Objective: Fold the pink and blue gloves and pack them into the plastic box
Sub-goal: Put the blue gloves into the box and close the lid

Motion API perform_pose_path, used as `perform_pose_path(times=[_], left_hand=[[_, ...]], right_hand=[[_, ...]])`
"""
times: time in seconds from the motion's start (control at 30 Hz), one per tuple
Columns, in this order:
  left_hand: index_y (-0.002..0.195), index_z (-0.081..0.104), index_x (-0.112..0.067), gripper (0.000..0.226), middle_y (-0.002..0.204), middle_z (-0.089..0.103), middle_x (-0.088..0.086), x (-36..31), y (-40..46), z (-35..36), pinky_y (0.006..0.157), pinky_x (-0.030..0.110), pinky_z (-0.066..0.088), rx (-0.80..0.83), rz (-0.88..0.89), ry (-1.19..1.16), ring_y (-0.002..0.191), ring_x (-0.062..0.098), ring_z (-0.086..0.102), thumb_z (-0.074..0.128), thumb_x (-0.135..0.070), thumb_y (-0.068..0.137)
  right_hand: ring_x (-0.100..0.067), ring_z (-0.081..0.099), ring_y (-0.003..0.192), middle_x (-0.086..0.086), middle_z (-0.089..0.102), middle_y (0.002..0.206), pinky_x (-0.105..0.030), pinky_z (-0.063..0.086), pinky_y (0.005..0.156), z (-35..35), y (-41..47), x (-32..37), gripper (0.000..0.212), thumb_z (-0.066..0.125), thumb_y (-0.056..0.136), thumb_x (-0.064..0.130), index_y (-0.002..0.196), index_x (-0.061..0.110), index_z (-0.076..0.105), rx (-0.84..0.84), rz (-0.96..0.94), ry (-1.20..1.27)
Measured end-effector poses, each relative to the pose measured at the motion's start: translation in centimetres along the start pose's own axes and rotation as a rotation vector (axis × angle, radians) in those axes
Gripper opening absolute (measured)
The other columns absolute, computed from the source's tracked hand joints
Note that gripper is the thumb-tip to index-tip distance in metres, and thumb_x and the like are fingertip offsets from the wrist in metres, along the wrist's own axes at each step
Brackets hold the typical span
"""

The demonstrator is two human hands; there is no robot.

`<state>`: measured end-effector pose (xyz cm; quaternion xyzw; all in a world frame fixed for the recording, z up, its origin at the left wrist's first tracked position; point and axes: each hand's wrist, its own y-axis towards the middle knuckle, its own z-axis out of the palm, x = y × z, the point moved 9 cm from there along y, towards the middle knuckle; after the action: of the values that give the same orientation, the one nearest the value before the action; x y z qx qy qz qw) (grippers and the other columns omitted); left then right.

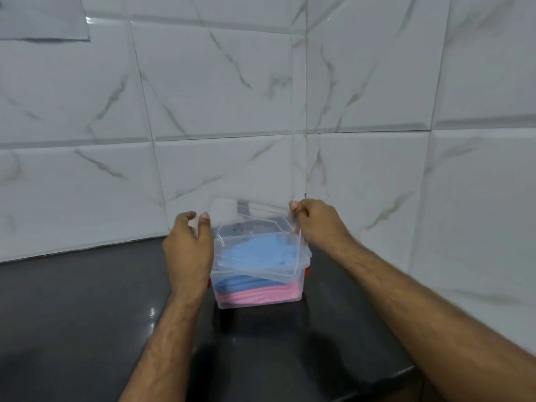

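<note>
Low centre of frame: clear lid (pixel 255 242) tilted, far edge raised, over plastic box (pixel 258 297) holding blue gloves (pixel 246 281) atop pink gloves (pixel 258 295), pinched by left hand (pixel 188 250) and right hand (pixel 319 224) at opposite sides, equally near.

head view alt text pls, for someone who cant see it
Two bare hands, left hand and right hand, hold a clear lid tilted over a plastic box of folded blue gloves above pink gloves, on a dark counter.
</note>
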<state>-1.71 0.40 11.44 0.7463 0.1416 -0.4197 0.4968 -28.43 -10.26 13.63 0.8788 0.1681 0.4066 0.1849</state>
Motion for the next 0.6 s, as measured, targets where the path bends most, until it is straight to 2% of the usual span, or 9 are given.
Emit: perform_pose_path(times=[0.07,0.17,0.33,0.43,0.5,0.6], left_hand=[[0.107,0.072,-0.014,0.034,0.095,0.074,0.009,0.9,-0.1,0.6,0.076,0.031,0.046,0.082,-0.058,0.155,0.096,0.033,0.067,0.054,-0.042,0.1],[0.081,0.069,-0.018,0.036,0.08,0.072,0.004,1.9,-0.2,1.1,0.07,0.036,0.053,0.174,-0.119,0.313,0.08,0.029,0.066,0.052,-0.045,0.097],[0.07,0.065,-0.012,0.044,0.067,0.067,0.002,2.7,0.0,2.1,0.059,0.031,0.046,0.229,-0.168,0.352,0.065,0.02,0.062,0.056,-0.047,0.095],[0.065,0.055,-0.012,0.046,0.065,0.062,0.001,3.2,0.0,2.7,0.053,0.028,0.039,0.278,-0.205,0.339,0.058,0.018,0.058,0.057,-0.047,0.095],[0.058,0.044,-0.016,0.048,0.056,0.052,-0.001,3.3,-0.1,2.9,0.049,0.027,0.034,0.297,-0.206,0.344,0.048,0.016,0.051,0.058,-0.044,0.094],[0.058,0.039,-0.015,0.046,0.053,0.045,-0.001,3.9,-0.1,3.4,0.048,0.028,0.031,0.321,-0.214,0.349,0.05,0.018,0.045,0.057,-0.038,0.094]], right_hand=[[-0.021,0.063,0.072,0.003,0.062,0.072,-0.029,0.045,0.064,2.0,1.3,-1.4,0.045,0.043,0.104,0.046,0.074,0.017,0.057,0.059,0.043,-0.084],[-0.021,0.06,0.08,0.0,0.062,0.082,-0.028,0.045,0.072,4.0,3.0,-2.9,0.036,0.048,0.103,0.047,0.085,0.019,0.062,0.142,0.086,-0.168],[-0.024,0.065,0.087,-0.006,0.071,0.095,-0.039,0.056,0.087,5.2,4.2,-3.5,0.039,0.047,0.102,0.048,0.094,0.016,0.07,0.174,0.125,-0.263],[-0.025,0.065,0.092,-0.005,0.068,0.096,-0.039,0.055,0.088,5.2,4.6,-3.3,0.045,0.043,0.103,0.05,0.107,0.015,0.07,0.18,0.151,-0.334],[-0.025,0.064,0.092,-0.005,0.066,0.097,-0.038,0.054,0.085,5.4,4.6,-3.3,0.047,0.041,0.103,0.053,0.11,0.015,0.068,0.185,0.169,-0.388],[-0.027,0.064,0.101,-0.008,0.069,0.11,-0.04,0.053,0.093,6.4,4.7,-3.7,0.053,0.038,0.104,0.053,0.115,0.012,0.068,0.244,0.18,-0.442]])
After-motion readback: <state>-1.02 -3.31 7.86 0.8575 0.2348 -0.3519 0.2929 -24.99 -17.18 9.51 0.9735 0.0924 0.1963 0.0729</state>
